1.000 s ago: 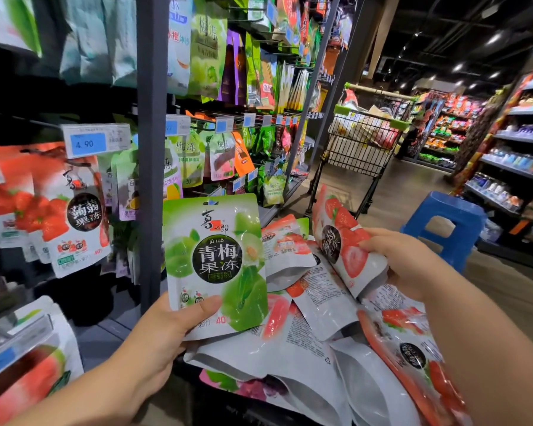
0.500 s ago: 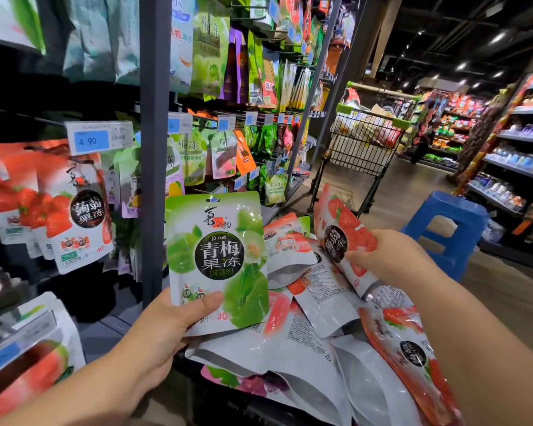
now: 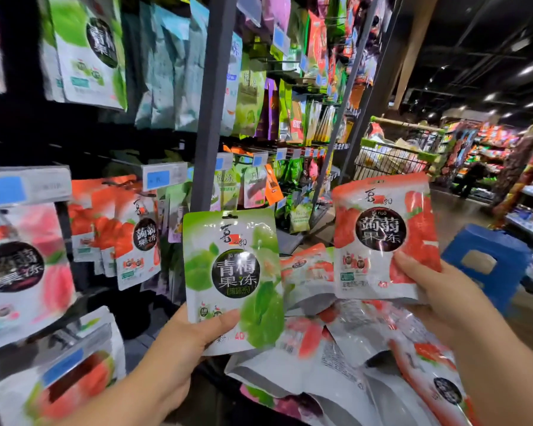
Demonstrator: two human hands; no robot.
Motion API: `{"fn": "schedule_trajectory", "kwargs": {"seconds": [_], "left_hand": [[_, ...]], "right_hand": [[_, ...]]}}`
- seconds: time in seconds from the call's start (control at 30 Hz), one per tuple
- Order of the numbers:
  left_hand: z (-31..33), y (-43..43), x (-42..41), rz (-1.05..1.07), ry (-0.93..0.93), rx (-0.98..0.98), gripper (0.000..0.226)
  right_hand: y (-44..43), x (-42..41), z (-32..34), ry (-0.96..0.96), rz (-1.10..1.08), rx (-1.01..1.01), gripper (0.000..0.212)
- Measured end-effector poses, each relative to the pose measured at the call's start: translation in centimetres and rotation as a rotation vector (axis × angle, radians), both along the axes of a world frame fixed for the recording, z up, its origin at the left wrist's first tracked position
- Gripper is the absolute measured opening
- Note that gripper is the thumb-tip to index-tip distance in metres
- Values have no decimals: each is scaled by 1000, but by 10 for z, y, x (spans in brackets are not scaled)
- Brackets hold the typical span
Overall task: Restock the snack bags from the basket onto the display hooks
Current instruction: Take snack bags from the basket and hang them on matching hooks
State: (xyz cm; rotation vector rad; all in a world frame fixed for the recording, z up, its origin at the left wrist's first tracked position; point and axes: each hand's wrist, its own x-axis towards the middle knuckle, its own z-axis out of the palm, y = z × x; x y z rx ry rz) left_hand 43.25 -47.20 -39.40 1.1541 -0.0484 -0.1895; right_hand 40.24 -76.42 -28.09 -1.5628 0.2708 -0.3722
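Left hand (image 3: 179, 358), right hand (image 3: 434, 290): pinch grips

The left hand (image 3: 179, 348) grips a green bag (image 3: 233, 278); right of it, the right hand (image 3: 437, 290) holds a red bag (image 3: 382, 238) upright.

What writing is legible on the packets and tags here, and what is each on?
"青梅果冻": green bag in the left hand.
"40": same bag's lower edge.
"蒟蒻果冻": red bag in the right hand; also hanging red bags.
"梅冻": pale green bags on hooks.
Price tags and small print: too blurred to read.
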Motion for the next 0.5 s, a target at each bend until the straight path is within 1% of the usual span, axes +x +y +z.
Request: {"fn": "schedule_trajectory", "kwargs": {"seconds": [0.07,0.1,0.17,0.23,0.33,0.43,0.5], "left_hand": [[4,9,-8,34,-11,-27,58],[5,15,-13,62,-15,-34,56],[8,28,-22,112,-27,-34,55],[9,43,-31,136,-48,-17,58],[6,66,-41,188,-44,-11,68],[5,87,-51,228,-65,29,61],[5,99,-58,260,-84,55,54]], "right_hand": [[25,-5,-3,-3,116,119,42],[40,-7,-5,-9,172,164,41],[71,-12,-12,-11,254,248,32],[99,-13,-21,-2,347,314,30],[137,-8,-36,25,447,328,29],[168,-3,-49,78,513,278,37],[187,-2,-60,85,564,248,35]]}}
